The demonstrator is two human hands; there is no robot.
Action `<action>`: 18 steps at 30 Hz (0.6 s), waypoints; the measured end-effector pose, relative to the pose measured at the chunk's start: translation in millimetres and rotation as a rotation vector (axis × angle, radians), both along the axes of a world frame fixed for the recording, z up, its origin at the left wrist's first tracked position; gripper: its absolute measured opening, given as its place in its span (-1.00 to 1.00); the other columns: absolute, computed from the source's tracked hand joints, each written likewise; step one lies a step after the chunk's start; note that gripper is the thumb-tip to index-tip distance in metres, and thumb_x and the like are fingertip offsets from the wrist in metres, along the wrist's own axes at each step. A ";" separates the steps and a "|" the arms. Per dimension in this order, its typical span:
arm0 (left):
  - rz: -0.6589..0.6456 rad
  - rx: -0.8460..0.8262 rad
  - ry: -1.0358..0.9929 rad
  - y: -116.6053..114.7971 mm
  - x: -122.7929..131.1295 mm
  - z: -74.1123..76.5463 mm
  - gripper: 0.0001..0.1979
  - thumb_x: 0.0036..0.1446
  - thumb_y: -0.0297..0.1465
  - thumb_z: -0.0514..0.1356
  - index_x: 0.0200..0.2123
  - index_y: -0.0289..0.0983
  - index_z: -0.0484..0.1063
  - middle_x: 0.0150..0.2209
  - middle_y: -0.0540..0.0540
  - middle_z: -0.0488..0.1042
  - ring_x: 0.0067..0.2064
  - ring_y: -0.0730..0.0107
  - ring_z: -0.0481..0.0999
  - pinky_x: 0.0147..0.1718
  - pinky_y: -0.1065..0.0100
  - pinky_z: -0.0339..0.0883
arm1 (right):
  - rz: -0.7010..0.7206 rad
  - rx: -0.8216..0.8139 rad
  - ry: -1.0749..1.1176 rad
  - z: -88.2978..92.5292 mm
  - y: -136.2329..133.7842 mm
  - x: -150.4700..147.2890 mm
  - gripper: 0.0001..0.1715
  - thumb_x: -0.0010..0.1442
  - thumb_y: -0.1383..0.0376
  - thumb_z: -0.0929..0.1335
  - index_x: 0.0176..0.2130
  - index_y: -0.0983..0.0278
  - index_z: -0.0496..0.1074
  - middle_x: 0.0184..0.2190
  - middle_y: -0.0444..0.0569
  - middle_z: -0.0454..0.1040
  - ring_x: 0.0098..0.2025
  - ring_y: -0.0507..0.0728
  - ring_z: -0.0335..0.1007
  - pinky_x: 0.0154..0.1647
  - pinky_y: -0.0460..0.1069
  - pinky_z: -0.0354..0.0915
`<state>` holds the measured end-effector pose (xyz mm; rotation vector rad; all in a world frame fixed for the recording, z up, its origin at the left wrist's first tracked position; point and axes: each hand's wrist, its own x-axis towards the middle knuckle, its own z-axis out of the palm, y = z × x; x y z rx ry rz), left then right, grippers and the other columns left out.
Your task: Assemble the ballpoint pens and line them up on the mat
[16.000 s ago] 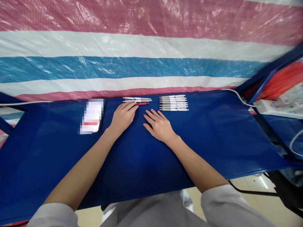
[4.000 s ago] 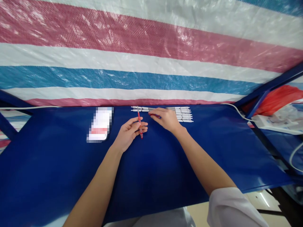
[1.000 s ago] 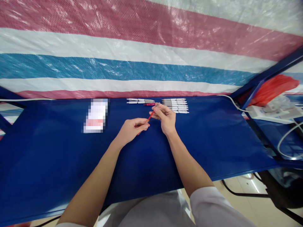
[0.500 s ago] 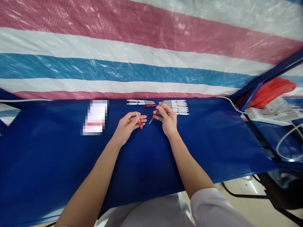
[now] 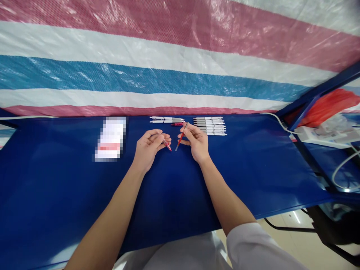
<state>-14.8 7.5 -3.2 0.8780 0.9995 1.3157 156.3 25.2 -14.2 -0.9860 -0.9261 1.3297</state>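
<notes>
My left hand (image 5: 148, 147) pinches a clear pen barrel with a red tip end (image 5: 167, 144), its point slanting down to the right. Between the fingertips of my right hand (image 5: 197, 141) is a red pen refill (image 5: 181, 138), its grey end pointing down. The two pieces are close together but apart, above the blue table (image 5: 168, 195). Just beyond my hands lies a dark red pen part (image 5: 177, 124). White pens (image 5: 165, 121) lie behind it to the left, and several white and grey pens (image 5: 210, 120) are lined up side by side behind my right hand.
A blurred-out white rectangle with a red band (image 5: 109, 138) lies on the table to the left. Striped sheeting (image 5: 140, 78) hangs along the back edge. At right are a blue frame post, a red plastic bag (image 5: 329, 107), a white power strip (image 5: 320, 137) and cables.
The barrel's tip has swung slightly to the right, and the refill now stands steeper. Both hands remain closed on their pieces. The whole view has shifted a little.
</notes>
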 end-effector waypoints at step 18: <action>0.073 0.224 0.278 -7.2 6.7 1.5 -0.77 -0.01 -0.35 0.40 -0.32 -0.25 0.42 -0.34 -0.05 0.59 -0.29 0.32 0.62 -0.18 0.23 0.53 | -0.095 0.011 0.025 4.8 0.1 0.0 -0.66 0.03 0.11 0.50 -0.18 0.17 0.54 -0.32 -0.16 0.59 -0.34 0.03 0.56 -0.35 -0.05 0.55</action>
